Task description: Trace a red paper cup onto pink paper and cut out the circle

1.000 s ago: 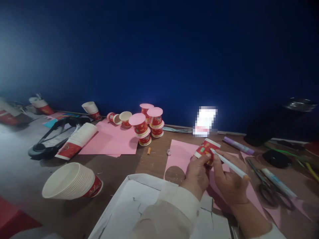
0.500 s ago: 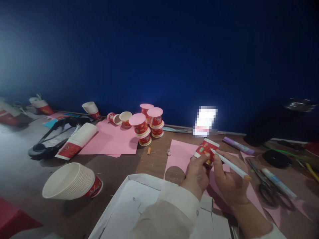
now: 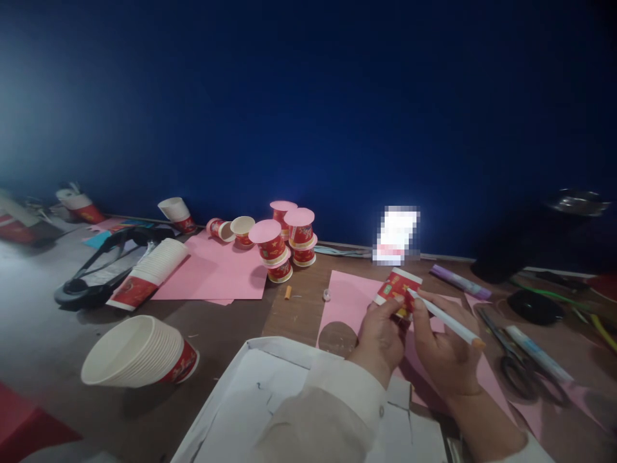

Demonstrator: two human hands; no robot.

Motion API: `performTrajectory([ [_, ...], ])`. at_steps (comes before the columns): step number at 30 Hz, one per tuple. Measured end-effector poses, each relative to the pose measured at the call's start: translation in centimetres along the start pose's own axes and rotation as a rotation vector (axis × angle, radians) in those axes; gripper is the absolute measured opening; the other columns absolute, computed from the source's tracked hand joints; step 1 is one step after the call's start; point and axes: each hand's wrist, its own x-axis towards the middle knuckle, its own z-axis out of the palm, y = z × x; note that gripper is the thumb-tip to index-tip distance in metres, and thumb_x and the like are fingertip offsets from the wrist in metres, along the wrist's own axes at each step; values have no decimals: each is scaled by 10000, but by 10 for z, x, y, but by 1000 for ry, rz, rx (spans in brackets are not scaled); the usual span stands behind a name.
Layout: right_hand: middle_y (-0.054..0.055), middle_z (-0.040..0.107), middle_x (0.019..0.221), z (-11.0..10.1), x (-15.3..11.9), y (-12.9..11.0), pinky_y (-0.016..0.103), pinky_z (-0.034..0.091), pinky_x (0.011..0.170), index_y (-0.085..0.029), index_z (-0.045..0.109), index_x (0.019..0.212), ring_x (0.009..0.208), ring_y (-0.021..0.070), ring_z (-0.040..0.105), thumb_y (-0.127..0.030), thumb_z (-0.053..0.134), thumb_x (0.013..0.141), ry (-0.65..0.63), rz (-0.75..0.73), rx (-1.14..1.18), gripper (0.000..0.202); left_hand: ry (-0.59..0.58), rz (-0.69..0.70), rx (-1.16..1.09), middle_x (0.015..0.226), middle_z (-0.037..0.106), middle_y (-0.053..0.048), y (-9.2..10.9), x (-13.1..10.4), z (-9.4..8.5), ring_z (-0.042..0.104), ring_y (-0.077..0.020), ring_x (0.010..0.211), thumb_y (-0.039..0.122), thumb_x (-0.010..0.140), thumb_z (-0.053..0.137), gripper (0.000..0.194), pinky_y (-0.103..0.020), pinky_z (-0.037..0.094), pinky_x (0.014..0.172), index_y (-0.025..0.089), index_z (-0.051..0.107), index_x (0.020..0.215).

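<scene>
My left hand [image 3: 383, 331] is closed around a red paper cup [image 3: 399, 283] with gold stars and a white rim, tilted over a sheet of pink paper [image 3: 354, 297]. A white marker [image 3: 450, 319] with an orange end is pinched in my right hand [image 3: 446, 350]. Its tip points at the cup's right side; whether it touches, I cannot tell. A small orange cap [image 3: 288, 292] and a small clear round piece [image 3: 327, 295] lie to the left of my hands. The pink sheet has a round hole cut in it.
Red cups with pink discs [image 3: 267, 233] stand stacked at mid-table. Nested cup stacks [image 3: 139, 350] lie at left, near a black strapped frame [image 3: 72, 292]. Scissors [image 3: 518, 376], a glue tube [image 3: 537, 354] and a purple tube [image 3: 460, 281] lie at right. A white box lid [image 3: 241, 386] sits in front.
The cup has shifted very slightly left and turned a little in my left hand, showing more of a gold star. My right hand and the marker stay almost where they were.
</scene>
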Motion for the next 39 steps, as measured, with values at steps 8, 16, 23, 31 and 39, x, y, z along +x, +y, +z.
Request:
performTrajectory([
  [8, 139, 792, 909, 0, -2, 1, 437, 586, 781, -136, 727, 1011, 817, 264, 740, -187, 656, 958, -10, -2, 9, 103, 12, -6, 20, 956, 760, -98, 1, -1, 3, 729, -258, 989, 220, 597, 889, 374, -356, 538, 961, 166, 710, 921],
  [16, 131, 791, 899, -1, -1, 1, 436, 586, 773, -148, 724, 1007, 812, 265, 739, -202, 647, 964, -12, 3, 8, 103, 25, -2, 46, 969, 762, -91, 2, -1, 2, 729, -279, 1004, 243, 598, 898, 416, -391, 553, 952, 190, 708, 964],
  [23, 131, 789, 890, -1, -1, 1, 428, 582, 770, -147, 725, 1001, 801, 260, 734, -206, 649, 960, -14, 13, 5, 105, 38, -10, 42, 991, 760, -99, 3, -2, 2, 725, -286, 1030, 226, 600, 891, 400, -387, 546, 968, 192, 699, 949],
  [31, 123, 787, 889, -1, -1, 1, 435, 584, 780, -161, 719, 998, 810, 258, 729, -207, 634, 963, -22, 14, 7, 103, 6, -33, -16, 950, 765, -84, 4, -2, 2, 734, -241, 966, 191, 624, 867, 338, -353, 533, 981, 195, 693, 913],
  [39, 131, 782, 879, -1, 0, 1, 439, 575, 783, -150, 722, 976, 803, 261, 725, -207, 629, 963, -26, 26, 33, 110, 9, -23, -1, 929, 753, -80, 5, -4, 4, 729, -228, 927, 204, 623, 866, 329, -345, 532, 963, 187, 691, 902],
])
